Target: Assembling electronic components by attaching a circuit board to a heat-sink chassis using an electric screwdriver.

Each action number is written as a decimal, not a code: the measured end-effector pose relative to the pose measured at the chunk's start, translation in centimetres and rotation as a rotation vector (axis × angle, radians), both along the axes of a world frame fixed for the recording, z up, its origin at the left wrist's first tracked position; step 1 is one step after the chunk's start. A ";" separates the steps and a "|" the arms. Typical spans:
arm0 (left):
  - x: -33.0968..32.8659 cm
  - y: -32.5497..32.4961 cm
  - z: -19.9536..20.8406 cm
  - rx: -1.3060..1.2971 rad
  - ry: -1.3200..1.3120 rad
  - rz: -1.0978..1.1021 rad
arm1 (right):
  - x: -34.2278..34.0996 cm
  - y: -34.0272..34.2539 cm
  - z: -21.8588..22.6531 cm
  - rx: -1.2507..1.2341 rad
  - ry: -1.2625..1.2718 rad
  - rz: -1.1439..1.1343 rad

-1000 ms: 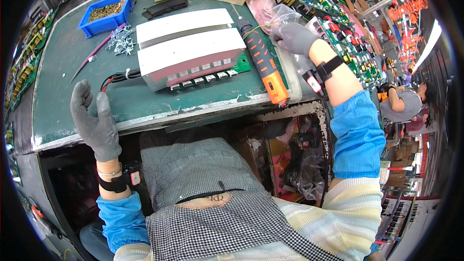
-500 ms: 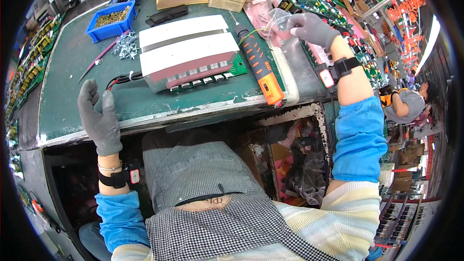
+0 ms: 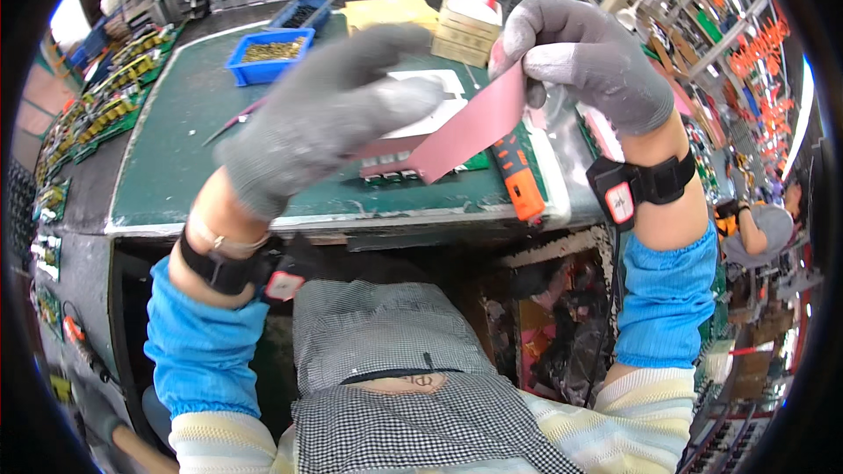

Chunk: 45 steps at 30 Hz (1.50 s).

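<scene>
My right hand (image 3: 597,61), in a grey glove, pinches the upper end of a pink flexible strip (image 3: 470,127) between thumb and fingers. The strip slants down to the left, in front of a white-topped unit (image 3: 430,79) with a green circuit board at its base. My left hand (image 3: 325,118), gloved in grey and smeared by motion, is raised over the unit with thumb and fingers apart. It holds nothing that I can see and hides most of the unit. An orange and black electric screwdriver (image 3: 518,180) lies right of the unit.
A blue bin of brass-coloured small parts (image 3: 270,60) stands at the back left, near another blue bin (image 3: 303,13). Yellow sheets (image 3: 391,10) and a wooden box (image 3: 465,31) are at the back. Another person's gloved hand (image 3: 97,412) shows at lower left.
My right hand has brought the pink strip up from the plastic-wrapped stack on the right. My left hand has risen from the table's front edge and moved right, over the unit.
</scene>
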<state>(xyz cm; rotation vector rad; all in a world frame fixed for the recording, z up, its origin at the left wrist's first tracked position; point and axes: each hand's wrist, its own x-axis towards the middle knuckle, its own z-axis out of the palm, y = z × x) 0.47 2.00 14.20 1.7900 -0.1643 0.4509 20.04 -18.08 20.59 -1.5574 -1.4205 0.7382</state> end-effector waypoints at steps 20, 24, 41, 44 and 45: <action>1.4 6.9 -1.2 -0.087 0.452 0.134 | 3.2 4.6 -5.6 0.095 0.153 -0.172; 3.4 8.2 -0.9 -0.132 0.490 0.010 | 3.6 4.7 -5.1 0.004 0.228 -0.205; 5.9 9.2 0.4 -0.191 0.576 -0.127 | 4.9 3.4 -4.7 0.186 -0.924 -0.004; 5.6 9.0 0.0 -0.242 0.536 -0.115 | 4.5 3.1 -4.7 0.067 -0.781 -0.064; 5.5 9.0 0.0 -0.255 0.525 -0.121 | 4.4 3.0 -4.7 -0.001 -0.687 -0.063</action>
